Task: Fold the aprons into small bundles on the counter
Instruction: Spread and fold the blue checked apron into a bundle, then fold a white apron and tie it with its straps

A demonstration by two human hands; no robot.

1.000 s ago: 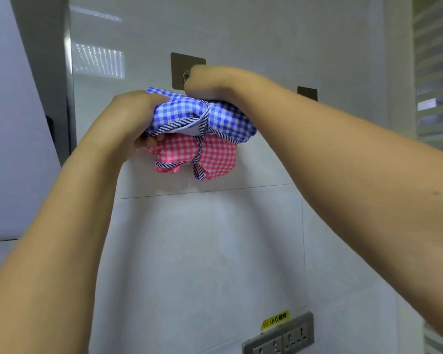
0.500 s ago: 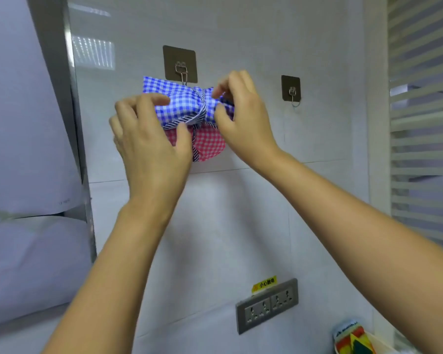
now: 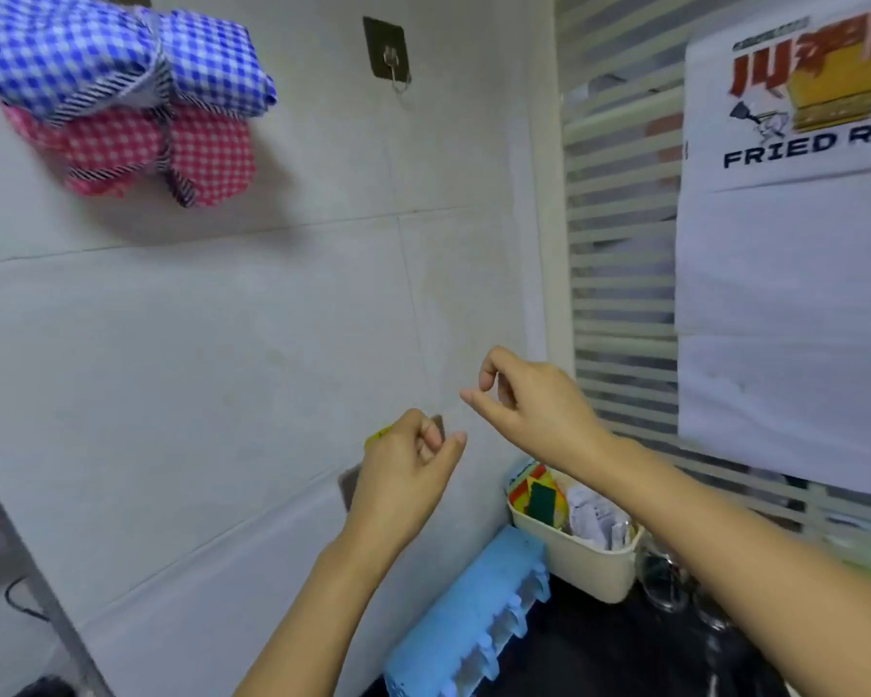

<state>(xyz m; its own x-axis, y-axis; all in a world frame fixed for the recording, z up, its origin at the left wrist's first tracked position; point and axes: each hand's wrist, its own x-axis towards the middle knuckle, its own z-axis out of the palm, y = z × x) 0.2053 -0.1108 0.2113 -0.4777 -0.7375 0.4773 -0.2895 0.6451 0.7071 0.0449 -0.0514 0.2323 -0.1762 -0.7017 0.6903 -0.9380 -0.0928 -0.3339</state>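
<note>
i see both apron bundles up on the tiled wall [image 3: 222,344] at the upper left, not on the table. the blue checked bundle [image 3: 122,57] hangs on top. the pink checked bundle [image 3: 137,148] hangs right under it, touching it. each is cinched in the middle by a striped tie. the frame's top edge cuts off whatever they hang from. a stick-on hook [image 3: 391,52] sits on the wall just to their right.

my hands float well below the bundles, in front of the wall, near each other but apart. the left hand [image 3: 403,475] is lower, the right hand [image 3: 524,399] slightly higher. both have fingers loosely curled and grip nothing.

lower right, the dark table [image 3: 599,661] carries a cream basket [image 3: 589,565] of packets. a blue rack [image 3: 468,611] lies beside it against the wall. a poster [image 3: 795,294] hangs at the right.
</note>
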